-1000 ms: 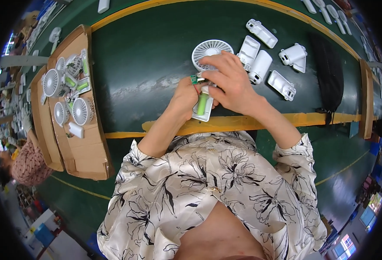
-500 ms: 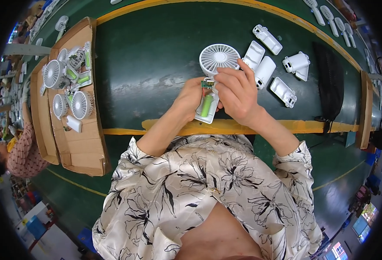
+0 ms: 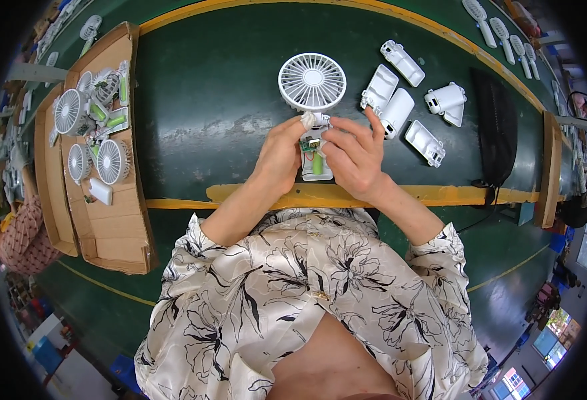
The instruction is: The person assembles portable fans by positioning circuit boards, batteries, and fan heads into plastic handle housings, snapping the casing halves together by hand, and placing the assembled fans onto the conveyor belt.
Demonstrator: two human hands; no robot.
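Observation:
A white handheld fan [image 3: 313,78] lies at the middle of the table with its round grille away from me and its handle opened up. My left hand [image 3: 280,157] is closed on the left side of its neck; a pale wrap covers one fingertip. From the other side, my right hand [image 3: 356,159] pinches at the neck with thumb and fingers, the index finger raised. Between the hands a small green circuit board [image 3: 311,144] hangs out on wires. Below it, a green cylindrical battery [image 3: 317,163] rests in the white handle shell [image 3: 317,177], partly hidden by my fingers.
Several white handle covers [image 3: 403,63] lie to the right, near a black pouch [image 3: 497,127]. On the left, a cardboard tray [image 3: 123,233] holds several opened fans [image 3: 113,162]. More white fans [image 3: 478,20] stand beyond the yellow line. Another person [image 3: 27,233] is at far left.
The fan has shifted left and turned straighter toward me. My right fingers have moved onto its neck, and the circuit board now sits lower and tilted. The whole view has slid slightly.

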